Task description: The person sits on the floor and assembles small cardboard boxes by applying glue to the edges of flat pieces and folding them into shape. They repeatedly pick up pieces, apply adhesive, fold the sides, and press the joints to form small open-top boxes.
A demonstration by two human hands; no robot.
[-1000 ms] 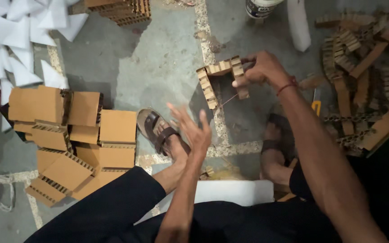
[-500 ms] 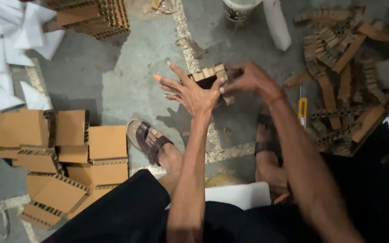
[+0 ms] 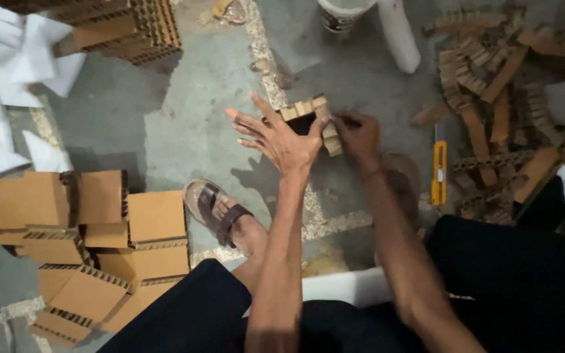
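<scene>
Closing in from both sides, the 2 hands now meet at the corrugated cardboard frame (image 3: 314,117), held just above the concrete floor (image 3: 184,131) in front of the knees. 1 second back the right hand (image 3: 356,134) held that frame alone, out to the right, while the left hand (image 3: 281,140) hung apart with fingers spread. Half a second back the left had come up beside it. Now the left palm presses against the frame's near-left side, fingers splayed and open, not wrapped round anything. Right hand is pinched shut on the frame's right edge strip. Judgement: work has moved from carrying the piece 1-handed to squaring or pressing it with both.

Surroundings:
- stack of finished flat cardboard blocks (image 3: 93,242), left of the sandalled foot (image 3: 220,216), well apart from the hands
- yellow utility knife (image 3: 438,173) lying on the floor just right of the right wrist, untouched
- heap of loose corrugated strips (image 3: 492,98) further right
- white paper sheets (image 3: 8,72) at far left
- pale container (image 3: 341,13) at top edge, partly cut off
</scene>
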